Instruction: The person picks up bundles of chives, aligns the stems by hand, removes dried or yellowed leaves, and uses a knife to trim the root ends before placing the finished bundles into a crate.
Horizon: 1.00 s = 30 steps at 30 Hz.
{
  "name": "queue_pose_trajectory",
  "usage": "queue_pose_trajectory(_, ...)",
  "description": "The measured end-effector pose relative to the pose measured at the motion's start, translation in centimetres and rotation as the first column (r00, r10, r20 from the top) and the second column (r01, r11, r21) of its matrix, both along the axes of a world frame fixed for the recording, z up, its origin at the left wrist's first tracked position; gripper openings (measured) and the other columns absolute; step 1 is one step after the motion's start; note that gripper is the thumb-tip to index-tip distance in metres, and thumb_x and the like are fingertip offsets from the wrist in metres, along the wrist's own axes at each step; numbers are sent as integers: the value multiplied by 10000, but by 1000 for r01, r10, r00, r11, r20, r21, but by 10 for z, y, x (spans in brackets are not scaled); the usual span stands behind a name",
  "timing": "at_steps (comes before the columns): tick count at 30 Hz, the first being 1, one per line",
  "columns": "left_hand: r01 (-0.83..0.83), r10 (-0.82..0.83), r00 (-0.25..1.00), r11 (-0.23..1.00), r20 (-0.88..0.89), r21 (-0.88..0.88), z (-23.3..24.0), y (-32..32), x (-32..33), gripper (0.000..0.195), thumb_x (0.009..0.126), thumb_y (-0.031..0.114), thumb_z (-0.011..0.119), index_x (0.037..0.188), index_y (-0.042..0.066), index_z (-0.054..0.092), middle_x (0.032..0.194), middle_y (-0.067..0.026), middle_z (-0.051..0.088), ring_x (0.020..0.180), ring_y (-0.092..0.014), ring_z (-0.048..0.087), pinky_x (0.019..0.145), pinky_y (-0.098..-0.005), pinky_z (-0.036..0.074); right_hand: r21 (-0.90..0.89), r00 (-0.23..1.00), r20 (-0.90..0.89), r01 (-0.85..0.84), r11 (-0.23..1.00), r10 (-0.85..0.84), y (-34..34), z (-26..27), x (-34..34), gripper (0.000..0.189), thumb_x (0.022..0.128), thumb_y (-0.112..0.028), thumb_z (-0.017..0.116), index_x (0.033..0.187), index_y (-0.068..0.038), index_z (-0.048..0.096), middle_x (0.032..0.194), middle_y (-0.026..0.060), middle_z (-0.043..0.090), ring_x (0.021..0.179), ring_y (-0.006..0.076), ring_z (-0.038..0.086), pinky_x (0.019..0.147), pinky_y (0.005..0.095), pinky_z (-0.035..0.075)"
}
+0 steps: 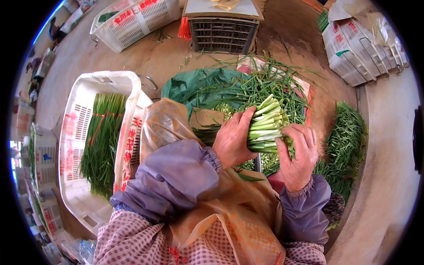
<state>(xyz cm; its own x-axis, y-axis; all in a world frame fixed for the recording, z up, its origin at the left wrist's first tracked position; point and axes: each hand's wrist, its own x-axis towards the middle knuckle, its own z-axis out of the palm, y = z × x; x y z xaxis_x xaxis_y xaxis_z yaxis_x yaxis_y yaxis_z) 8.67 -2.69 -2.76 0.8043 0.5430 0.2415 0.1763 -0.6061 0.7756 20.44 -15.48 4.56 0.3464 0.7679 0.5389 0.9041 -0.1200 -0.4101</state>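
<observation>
My left hand (234,137) is closed around a thick bunch of green leafy stalks, perhaps garlic chives (266,127), whose pale cut ends point up and to the right. At the right side of the bunch, my right hand (298,152) has thumb and fingertips against the stalk ends; whether it pinches any stalk I cannot tell. Loose green leaves (265,79) lie heaped beyond the hands, beside a green plastic sheet (202,82). Small chopped stalk pieces (270,162) show below the bunch. The leafy part of the bunch is partly hidden behind my left hand and sleeve.
On the left stands a white plastic basket (127,155) holding tied greens (106,142). More greens (346,145) lie at right. Ahead are a dark crate (220,35) under a board and another white basket (135,25). Stacked white baskets (351,53) stand upper right; people are far left.
</observation>
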Motion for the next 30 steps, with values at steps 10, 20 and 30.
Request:
queue_pose_trajectory(10, -22, 21, 998, 999, -51, -24, -2, -2, 3, 1029, 584, 204, 856, 1439, 34, 310, 1144, -225, 542, 1046, -417, 557, 907, -463, 476, 45, 989, -65, 132, 990, -129, -3, -17, -17, 284, 732, 15, 749, 971, -42, 606, 1037, 132, 628, 966, 316, 588, 841, 407, 469)
queue_pose_trajectory(20, -206, 211, 975, 975, 64, -83, -8, -1, 7, 979, 577, 184, 817, 1412, 32, 330, 1182, -223, 539, 1082, -392, 559, 937, -470, 452, 28, 922, 358, 149, 988, -149, 17, -30, -24, 201, 814, -121, 705, 1009, -88, 670, 1277, 140, 565, 1160, 348, 521, 1009, 491, 360)
queue_pose_trajectory(30, -378, 385, 918, 922, 98, -82, -8, 2, 11, 928, 663, 299, 834, 1405, 19, 353, 1158, -221, 553, 1097, -402, 548, 923, -494, 435, 157, 954, 64, 280, 947, -293, 54, -34, -32, 251, 741, -128, 797, 897, -58, 612, 1286, 186, 564, 1215, 391, 482, 1041, 519, 341)
